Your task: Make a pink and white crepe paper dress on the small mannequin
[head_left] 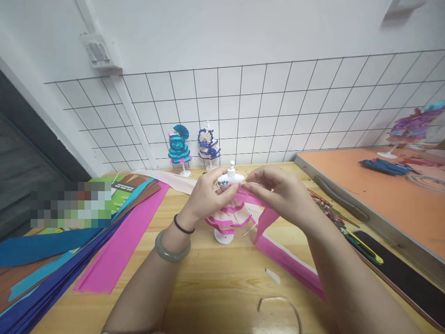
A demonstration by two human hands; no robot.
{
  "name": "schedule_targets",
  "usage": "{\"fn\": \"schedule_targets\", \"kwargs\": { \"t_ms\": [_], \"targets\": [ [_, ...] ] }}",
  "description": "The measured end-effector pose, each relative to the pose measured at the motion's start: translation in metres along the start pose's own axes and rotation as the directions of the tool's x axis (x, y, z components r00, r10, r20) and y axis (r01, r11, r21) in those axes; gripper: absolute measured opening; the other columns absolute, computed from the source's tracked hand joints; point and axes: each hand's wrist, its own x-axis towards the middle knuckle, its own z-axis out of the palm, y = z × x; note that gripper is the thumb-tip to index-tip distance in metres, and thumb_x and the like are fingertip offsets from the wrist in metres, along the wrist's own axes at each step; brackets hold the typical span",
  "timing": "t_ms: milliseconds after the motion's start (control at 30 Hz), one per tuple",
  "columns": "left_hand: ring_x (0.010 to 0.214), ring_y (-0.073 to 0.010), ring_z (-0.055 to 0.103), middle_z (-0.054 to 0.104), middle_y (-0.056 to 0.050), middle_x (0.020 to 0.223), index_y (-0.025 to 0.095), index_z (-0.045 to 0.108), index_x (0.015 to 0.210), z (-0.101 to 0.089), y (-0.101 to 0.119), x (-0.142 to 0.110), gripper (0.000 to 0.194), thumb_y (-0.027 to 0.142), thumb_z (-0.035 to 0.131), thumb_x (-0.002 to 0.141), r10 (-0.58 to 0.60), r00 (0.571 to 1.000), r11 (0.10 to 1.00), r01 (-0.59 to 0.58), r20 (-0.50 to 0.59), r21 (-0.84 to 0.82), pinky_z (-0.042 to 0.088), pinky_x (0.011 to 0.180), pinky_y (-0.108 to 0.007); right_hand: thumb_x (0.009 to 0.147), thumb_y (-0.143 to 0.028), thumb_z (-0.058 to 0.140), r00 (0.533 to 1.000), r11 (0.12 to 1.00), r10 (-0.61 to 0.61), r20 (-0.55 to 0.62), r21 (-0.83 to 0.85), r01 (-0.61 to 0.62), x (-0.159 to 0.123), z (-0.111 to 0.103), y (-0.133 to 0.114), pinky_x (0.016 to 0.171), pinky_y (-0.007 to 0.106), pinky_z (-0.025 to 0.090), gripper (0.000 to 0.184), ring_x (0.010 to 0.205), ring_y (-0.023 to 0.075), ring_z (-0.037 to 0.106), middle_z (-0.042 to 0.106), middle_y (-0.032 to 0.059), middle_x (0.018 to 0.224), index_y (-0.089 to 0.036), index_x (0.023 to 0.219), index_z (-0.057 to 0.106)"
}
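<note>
A small white dress form stands upright on a round base in front of me, wearing a tiered cream skirt with pink edging. My left hand is closed around its upper body, thumb across the front at the waist. Thumb and fingertips of my right hand pinch a pink crepe paper strip against the form's right side. From there the strip hangs, folds over and runs along the table under my right forearm. Fingers behind the form are hidden.
Two small dressed forms, one teal and one cream and blue, stand by the wall. Coloured paper sheets lie at left. On the right are a yellow-green cutter, a black mat and an orange board. A wire lies in front.
</note>
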Motion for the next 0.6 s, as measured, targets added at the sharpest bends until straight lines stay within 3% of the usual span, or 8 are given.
{"fn": "schedule_targets", "kwargs": {
  "t_ms": [600],
  "targets": [
    [0.074,-0.0154,0.053,0.057,-0.002,0.078,0.017,0.059,0.089,-0.0042,-0.0015,-0.0015,0.019,0.033,0.054,0.081,0.043,0.995,0.998,-0.039,0.09,-0.047,0.043,0.07,-0.028,0.083,-0.035,0.057,1.0,1.0,0.01,-0.006,-0.018,-0.01,-0.0006,0.0004,-0.0011,0.049,0.022,0.035,0.017,0.054,0.0093,0.045,0.059,-0.0004,0.066,-0.019,0.081,0.062]
  ]
}}
